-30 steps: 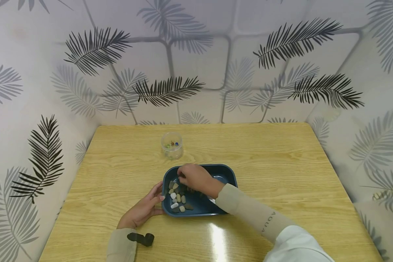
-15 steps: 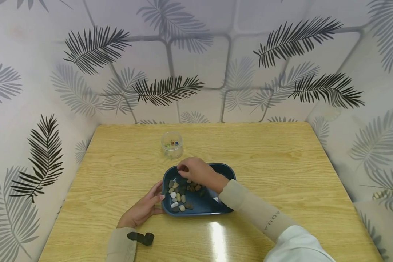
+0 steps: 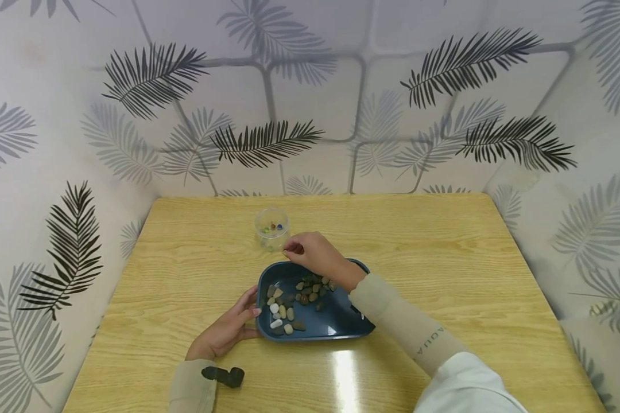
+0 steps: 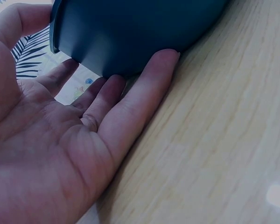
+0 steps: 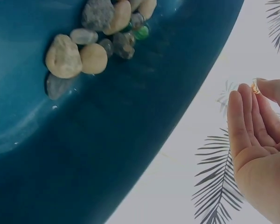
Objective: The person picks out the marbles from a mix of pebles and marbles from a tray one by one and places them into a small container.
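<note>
My left hand [image 3: 227,327] holds the left end of a dark blue tray [image 3: 336,332]. In the left wrist view its thumb lies at the tray rim [image 4: 56,28], with the other fingers against the outer wall and underside. Above the tray's back edge, my right hand [image 3: 317,252] pinches a small clear marble [image 5: 255,87] with an orange swirl between thumb and fingertips. Pebbles [image 3: 281,312] lie in the tray's left part, and more stones [image 5: 64,57] sit near its middle, with a green marble [image 5: 141,32] among them. Just beyond the right fingertips stands a clear round container [image 3: 271,232].
Several coloured marbles [image 3: 274,226] show in the clear container. Everything stands on a wooden table [image 3: 444,258] that meets a leaf-patterned backdrop [image 3: 320,103] at the back and sides.
My right hand has risen from inside the tray toward the clear container, uncovering the stones in the tray's middle. The left hand and the tray have stayed in place.
</note>
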`<state>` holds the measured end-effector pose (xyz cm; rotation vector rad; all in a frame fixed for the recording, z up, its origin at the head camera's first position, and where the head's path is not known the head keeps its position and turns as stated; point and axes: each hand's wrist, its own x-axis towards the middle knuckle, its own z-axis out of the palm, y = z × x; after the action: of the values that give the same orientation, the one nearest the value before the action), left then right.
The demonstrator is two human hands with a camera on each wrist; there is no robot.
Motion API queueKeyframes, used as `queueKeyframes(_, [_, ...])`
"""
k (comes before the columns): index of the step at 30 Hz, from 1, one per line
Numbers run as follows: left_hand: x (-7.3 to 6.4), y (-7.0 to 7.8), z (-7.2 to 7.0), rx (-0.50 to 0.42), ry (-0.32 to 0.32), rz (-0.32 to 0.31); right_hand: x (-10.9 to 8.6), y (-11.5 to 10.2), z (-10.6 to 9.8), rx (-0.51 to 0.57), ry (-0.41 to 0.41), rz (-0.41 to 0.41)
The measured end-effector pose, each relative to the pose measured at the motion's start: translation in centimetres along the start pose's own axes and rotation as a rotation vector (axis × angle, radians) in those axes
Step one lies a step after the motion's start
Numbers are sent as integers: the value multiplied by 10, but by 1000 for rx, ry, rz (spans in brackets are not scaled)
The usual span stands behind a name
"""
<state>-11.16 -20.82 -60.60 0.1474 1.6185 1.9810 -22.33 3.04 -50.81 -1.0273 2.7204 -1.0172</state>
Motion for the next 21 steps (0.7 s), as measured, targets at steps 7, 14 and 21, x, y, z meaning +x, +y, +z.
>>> queueKeyframes(7, [0, -1, -1, -3, 0, 3, 12, -1, -7, 10, 50, 2])
queueKeyframes(14, [-1, -1, -1, -8, 2, 5, 28, 2, -6, -11, 53, 31])
queueKeyframes(21, [-1, -1, -1, -11, 4, -2, 41, 2, -2, -35, 57, 51])
